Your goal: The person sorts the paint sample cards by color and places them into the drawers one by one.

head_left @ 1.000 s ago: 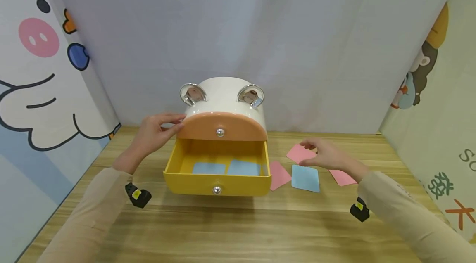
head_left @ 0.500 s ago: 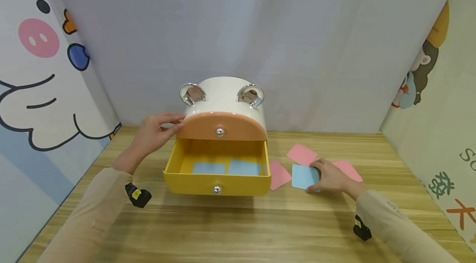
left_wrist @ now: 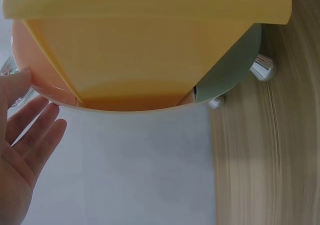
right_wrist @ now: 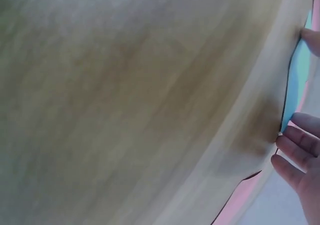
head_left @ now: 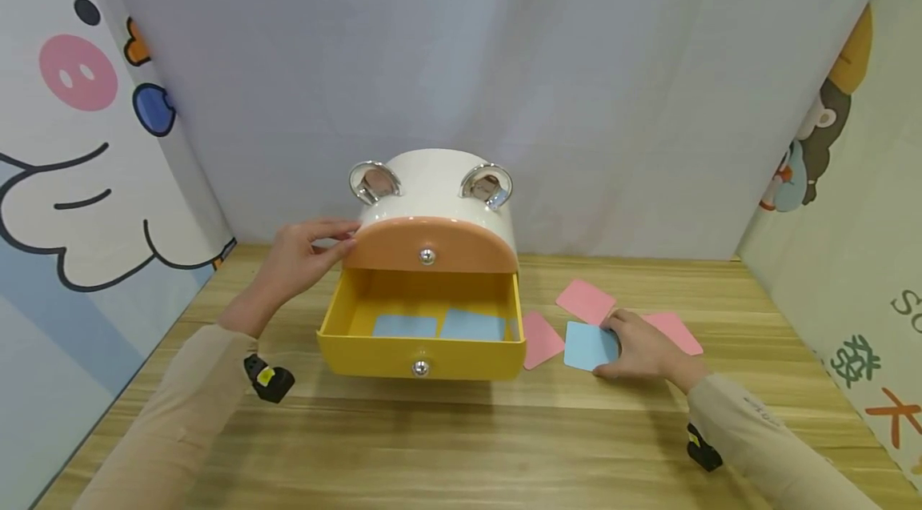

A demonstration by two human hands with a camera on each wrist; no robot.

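Note:
My left hand [head_left: 298,258] touches the left edge of a small white drawer cabinet [head_left: 432,174], thumb on the front panel and fingers straight along the side. The cabinet has an orange upper drawer [head_left: 389,242], which is shut, and a yellow lower drawer [head_left: 360,354] pulled out. Two light blue cards [head_left: 471,326] lie in the yellow drawer. To the right, my right hand [head_left: 641,350] pinches another light blue card [head_left: 587,343] between thumb and fingers at its edges. In the right wrist view that blue card [right_wrist: 297,80] spans from thumb to index finger.
Pink cards lie around the blue one: one behind it [head_left: 585,300], one by the drawer [head_left: 540,342] and a third pink card [head_left: 677,330] beyond my right hand. Silver ear shapes [head_left: 487,186] stick out from the cabinet top. A grey-white curtain [head_left: 612,94] hangs behind the wooden table [head_left: 432,454].
My right hand has come down from above the far pink card to the blue card and taken its edges. My left hand and the drawer have stayed put.

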